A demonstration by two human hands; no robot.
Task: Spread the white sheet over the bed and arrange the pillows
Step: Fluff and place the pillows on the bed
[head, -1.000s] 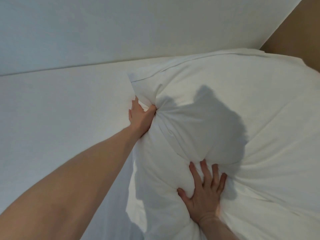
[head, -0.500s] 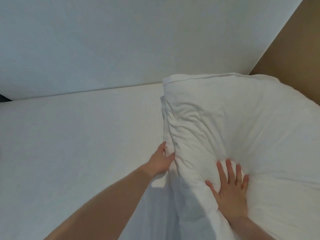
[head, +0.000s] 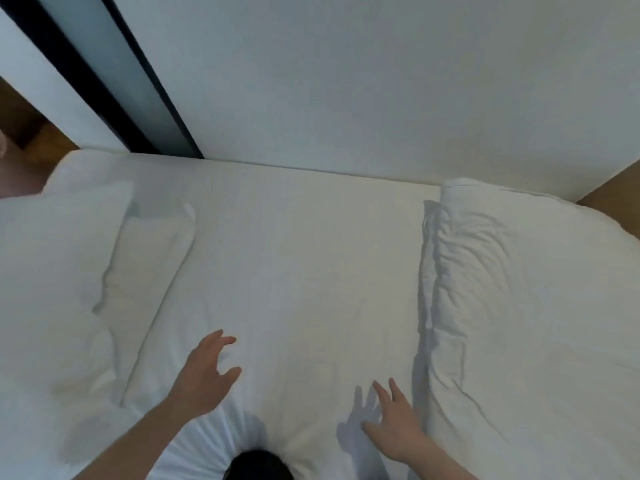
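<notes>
A white sheet [head: 311,258] covers the bed, smooth in the middle. A plump white pillow [head: 526,306] lies on the right side of the bed, its left edge creased. Two more white pillows [head: 69,278] lie overlapping on the left side. My left hand [head: 204,372] hovers over the sheet near the front, fingers spread, holding nothing. My right hand [head: 394,424] is low over the sheet just left of the right pillow, fingers apart and empty, casting a shadow on the sheet.
A white wall [head: 381,81] runs along the far side of the bed. A dark vertical frame [head: 114,71] stands at the back left. Brown floor [head: 31,133] shows at the far left. A dark shape [head: 258,465] sits at the bottom edge.
Both hands have let go of the right pillow, which now lies flat on the bed. The hands moved left over the sheet and the view swung left, revealing the left pillows.
</notes>
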